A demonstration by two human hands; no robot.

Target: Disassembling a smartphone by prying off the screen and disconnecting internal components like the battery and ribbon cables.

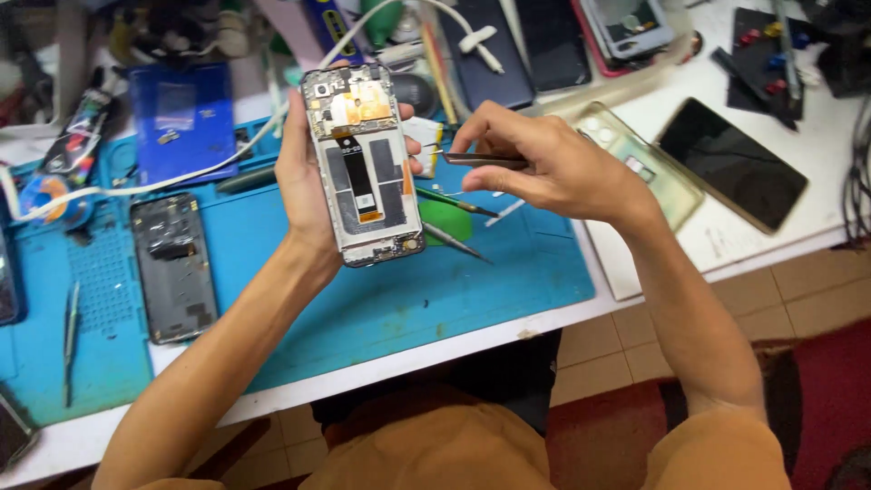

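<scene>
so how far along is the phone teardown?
Done: back cover is off, lying on the blue mat. In hand: left hand holds the opened phone, right hand brings tweezers to its edge. Left: board and flex cables remain inside the frame.

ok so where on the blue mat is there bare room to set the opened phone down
The blue mat is bare along its near edge, between the grey back cover and the mat's right edge. Under the right hand it is crowded: a green pick and screwdrivers. The far side is cluttered.

mat [381,308]: blue | phone frame [363,163]: silver | pick [446,220]: green | tabletop [780,245]: white
</scene>
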